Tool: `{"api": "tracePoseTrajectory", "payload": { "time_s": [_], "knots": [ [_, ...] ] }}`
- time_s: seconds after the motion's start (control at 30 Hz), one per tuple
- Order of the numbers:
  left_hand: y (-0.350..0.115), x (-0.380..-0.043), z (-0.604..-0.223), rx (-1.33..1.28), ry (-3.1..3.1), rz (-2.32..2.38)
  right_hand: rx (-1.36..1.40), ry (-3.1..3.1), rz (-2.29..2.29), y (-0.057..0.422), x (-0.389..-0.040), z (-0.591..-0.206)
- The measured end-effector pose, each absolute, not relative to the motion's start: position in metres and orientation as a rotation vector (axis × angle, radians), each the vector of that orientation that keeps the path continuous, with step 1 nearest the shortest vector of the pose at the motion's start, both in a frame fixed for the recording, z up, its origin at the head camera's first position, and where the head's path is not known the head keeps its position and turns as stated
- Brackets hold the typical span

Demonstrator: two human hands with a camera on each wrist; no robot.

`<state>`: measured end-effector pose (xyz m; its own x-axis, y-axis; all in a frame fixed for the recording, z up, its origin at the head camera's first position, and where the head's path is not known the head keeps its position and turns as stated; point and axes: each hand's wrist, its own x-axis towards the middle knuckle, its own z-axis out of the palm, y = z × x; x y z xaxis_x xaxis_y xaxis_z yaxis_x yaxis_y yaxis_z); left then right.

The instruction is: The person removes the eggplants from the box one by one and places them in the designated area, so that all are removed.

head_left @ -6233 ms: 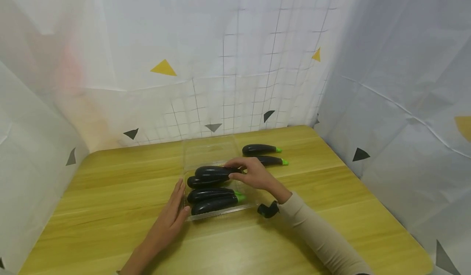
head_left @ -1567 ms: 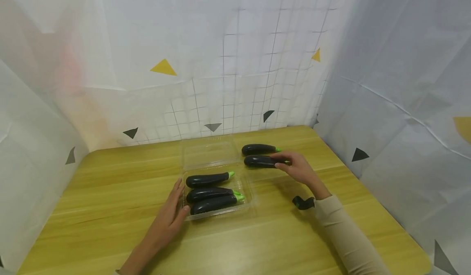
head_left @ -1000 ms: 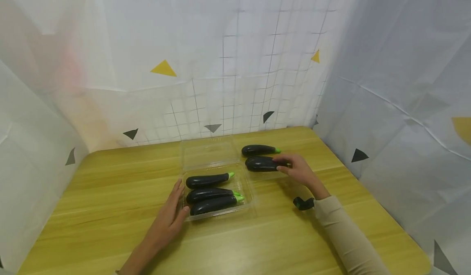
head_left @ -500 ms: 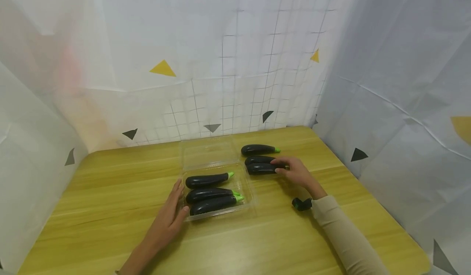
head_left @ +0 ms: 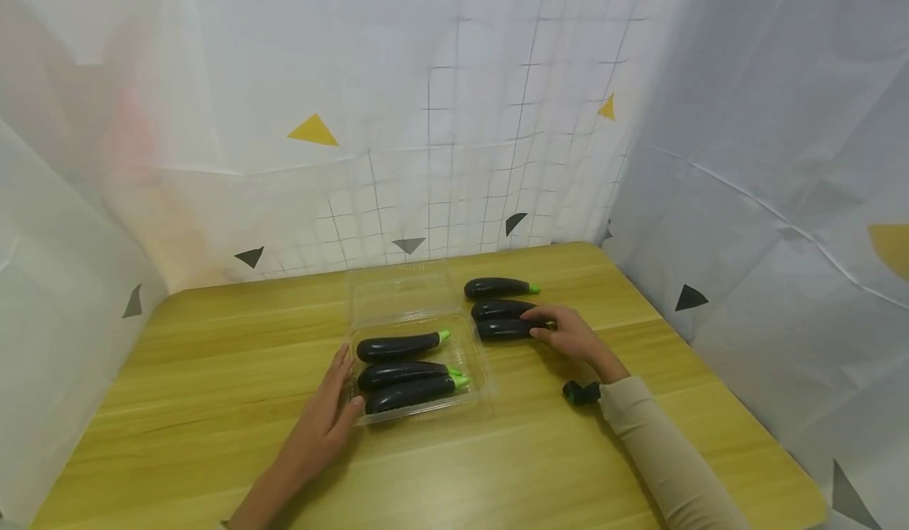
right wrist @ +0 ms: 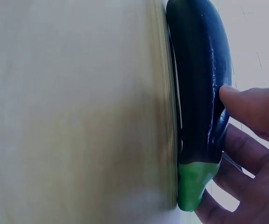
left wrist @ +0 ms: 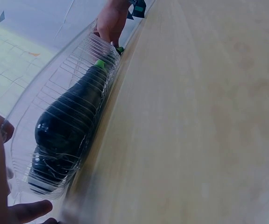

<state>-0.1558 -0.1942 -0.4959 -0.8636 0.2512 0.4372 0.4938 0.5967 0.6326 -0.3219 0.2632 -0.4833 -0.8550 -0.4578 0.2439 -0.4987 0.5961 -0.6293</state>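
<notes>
My right hand (head_left: 571,337) has its thumb and fingers around the stem end of a dark purple eggplant (head_left: 506,330) lying on the table. In the right wrist view the thumb presses this eggplant's (right wrist: 200,84) side above its green cap, with fingers on the far side. A second eggplant (head_left: 497,309) lies right behind it, and a third (head_left: 495,288) farther back. My left hand (head_left: 319,416) rests, fingers extended, against the left side of a clear plastic clamshell container (head_left: 471,356). Three eggplants lie inside: one at the back (head_left: 396,347), two close together in front (head_left: 408,394).
The container's clear lid (head_left: 405,295) is folded back toward the wall. A black device (head_left: 581,393) sits at the right wrist. White sheeting (head_left: 398,104) with grid lines stands behind and beside the wooden table (head_left: 192,372).
Earlier my right hand gripped an eggplant over the container. That eggplant is now outside, on the table, drawn slightly toward me during the last second. My left hand has stayed in place.
</notes>
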Motion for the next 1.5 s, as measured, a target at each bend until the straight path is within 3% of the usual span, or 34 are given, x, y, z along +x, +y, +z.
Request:
{"api": "tracePoseTrajectory", "payload": {
  "time_s": [1.0, 1.5],
  "knots": [
    [-0.194, -0.156, -0.496, -0.596, -2.544, -1.118, 0.738, -2.719, 1.254, 0.264, -0.317, -0.473],
    [-0.195, -0.157, -0.499, -0.600, -2.536, -1.135, 0.805, -2.556, 1.204, 0.234, -0.303, -0.436]
  ]
}}
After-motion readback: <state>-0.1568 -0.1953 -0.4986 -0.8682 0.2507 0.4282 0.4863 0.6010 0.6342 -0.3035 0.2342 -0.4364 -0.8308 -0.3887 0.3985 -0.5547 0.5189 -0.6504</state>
